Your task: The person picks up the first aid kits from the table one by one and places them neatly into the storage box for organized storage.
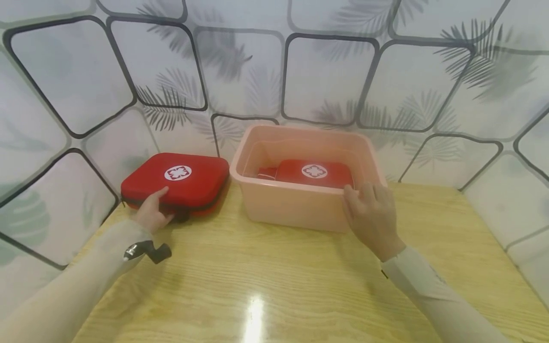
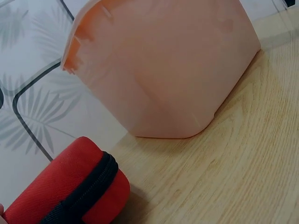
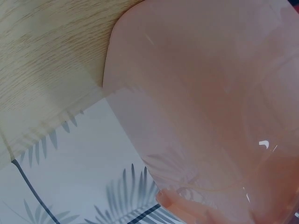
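Note:
A red zipped first-aid case (image 1: 177, 183) with a white emblem lies on the wooden table at the left. My left hand (image 1: 151, 213) grips its near edge, thumb on the lid. The case's corner and black zip (image 2: 70, 186) show in the left wrist view. To the right stands a pink plastic tub (image 1: 291, 205), with a second red case (image 1: 315, 172) lying inside it. My right hand (image 1: 370, 209) holds the tub's near right rim, fingers hooked over the edge. The tub's wall (image 2: 163, 70) fills the left wrist view, and the tub (image 3: 210, 93) fills the right wrist view; neither hand shows there.
The light wooden table (image 1: 266, 271) stretches bare toward me. A wall (image 1: 326, 76) patterned with dark rounded outlines and grey leaves closes in right behind and on both sides of the table. The tub and case stand close to that back wall.

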Demonstrator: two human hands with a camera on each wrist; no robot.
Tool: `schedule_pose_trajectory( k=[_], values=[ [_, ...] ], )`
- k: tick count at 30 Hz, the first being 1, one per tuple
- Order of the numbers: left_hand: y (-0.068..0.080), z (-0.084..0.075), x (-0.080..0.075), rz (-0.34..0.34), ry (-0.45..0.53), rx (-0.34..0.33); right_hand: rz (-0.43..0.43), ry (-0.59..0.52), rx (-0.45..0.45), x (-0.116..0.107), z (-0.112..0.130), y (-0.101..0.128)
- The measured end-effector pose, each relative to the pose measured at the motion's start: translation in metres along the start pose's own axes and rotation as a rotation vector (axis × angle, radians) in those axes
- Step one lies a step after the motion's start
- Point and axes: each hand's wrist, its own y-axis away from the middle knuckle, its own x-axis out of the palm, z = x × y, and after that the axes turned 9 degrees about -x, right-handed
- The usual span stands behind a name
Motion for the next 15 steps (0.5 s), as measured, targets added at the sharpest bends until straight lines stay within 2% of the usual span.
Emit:
schedule_pose_trajectory(
  k=[1, 2, 7, 10, 15],
  values=[
    [-0.007, -0.003, -0.003, -0.009, -0.002, 0.002, 0.003, 0.0, -0.001, 0.0, 0.0, 0.0],
    [-0.013, -0.006, -0.006, -0.014, 0.054, -0.003, 0.007, 0.001, -0.002, -0.001, 0.0, 0.0],
    [-0.036, -0.017, -0.02, -0.006, 0.094, 0.01, 0.018, 0.007, -0.007, -0.002, 0.001, 0.0],
    [-0.039, -0.018, -0.021, 0.002, 0.124, 0.008, 0.022, 0.007, -0.006, -0.002, 0.001, 0.0],
    [-0.036, -0.015, -0.019, 0.016, 0.155, 0.009, 0.021, 0.009, -0.006, -0.001, 0.001, 0.0]
  ],
)
